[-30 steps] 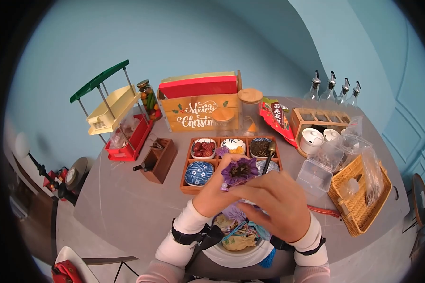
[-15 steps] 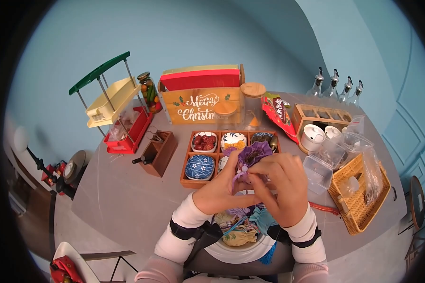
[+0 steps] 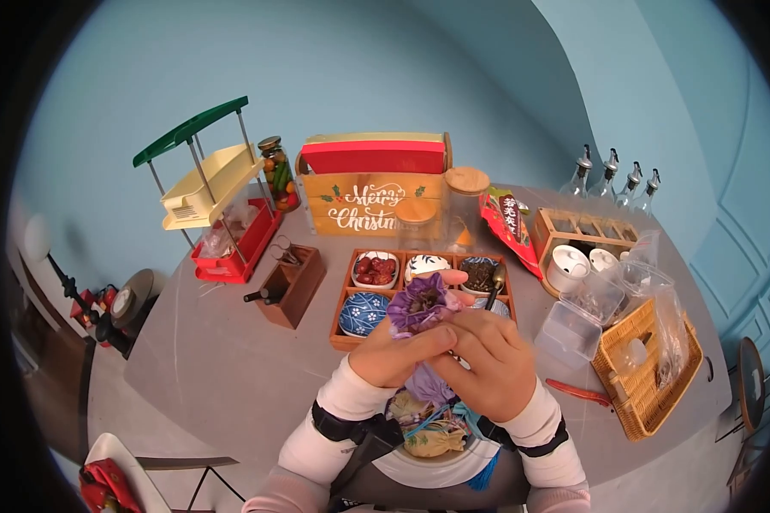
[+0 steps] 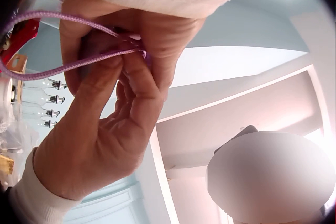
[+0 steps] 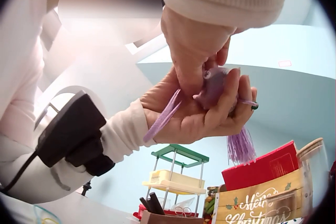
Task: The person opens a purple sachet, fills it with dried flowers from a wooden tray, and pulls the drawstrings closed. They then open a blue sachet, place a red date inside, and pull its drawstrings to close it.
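Hands (image 3: pixel 389 355) (image 3: pixel 494 357) round purple pouch (image 3: pixel 416 309), frilled, dark inside, seemingly filled

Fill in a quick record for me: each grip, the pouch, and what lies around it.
Left grip: holds the purple pouch
Right grip: pinches at the purple cord
Pouch mouth: open, dark contents showing
Pouch trim: purple tassel hanging down
Under the hands: white dish holding small pouches
Beyond: sectioned wooden tray with small bowls
Far right: wicker tray
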The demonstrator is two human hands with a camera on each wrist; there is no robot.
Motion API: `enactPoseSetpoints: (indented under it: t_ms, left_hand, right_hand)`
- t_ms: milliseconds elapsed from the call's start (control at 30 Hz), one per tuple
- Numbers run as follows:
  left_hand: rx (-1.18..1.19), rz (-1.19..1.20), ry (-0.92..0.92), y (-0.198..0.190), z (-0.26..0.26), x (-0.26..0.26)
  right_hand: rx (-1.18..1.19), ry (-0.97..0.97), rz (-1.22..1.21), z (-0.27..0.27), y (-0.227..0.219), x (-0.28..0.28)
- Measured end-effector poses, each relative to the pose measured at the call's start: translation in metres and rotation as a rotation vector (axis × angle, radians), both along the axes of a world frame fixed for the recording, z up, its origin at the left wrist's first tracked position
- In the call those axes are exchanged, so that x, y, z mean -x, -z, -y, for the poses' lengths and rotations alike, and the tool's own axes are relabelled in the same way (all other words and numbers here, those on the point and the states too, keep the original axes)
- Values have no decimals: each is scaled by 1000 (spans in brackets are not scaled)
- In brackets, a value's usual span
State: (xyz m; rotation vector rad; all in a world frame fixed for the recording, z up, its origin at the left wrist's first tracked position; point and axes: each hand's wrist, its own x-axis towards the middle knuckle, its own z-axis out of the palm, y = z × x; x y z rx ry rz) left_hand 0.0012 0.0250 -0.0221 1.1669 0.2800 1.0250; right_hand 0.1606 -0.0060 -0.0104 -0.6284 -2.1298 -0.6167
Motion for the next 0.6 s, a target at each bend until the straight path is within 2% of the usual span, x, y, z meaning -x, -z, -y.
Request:
enactPoseSetpoints:
  t_ms: [167,233,333,500,600]
  left_hand:
    - [49,23,-167,-6,-2,2]
    - [11,-40,-231,-7,-3,3]
    - [-98,-155,-315,-15,2,4]
    - [-268,-277,-334,-11,1,13]
    - [-292,-395,-327,-8,-4,22]
  right_hand:
    - [61,-130,31,1,-3,0]
    - [270,-300,-67,6,-7,-1]
    - [325,-364,-189,7,-12,-9]
    - [311,-284,-348,14,-23,-32]
    - [365,-110,-339,15,-17,-49]
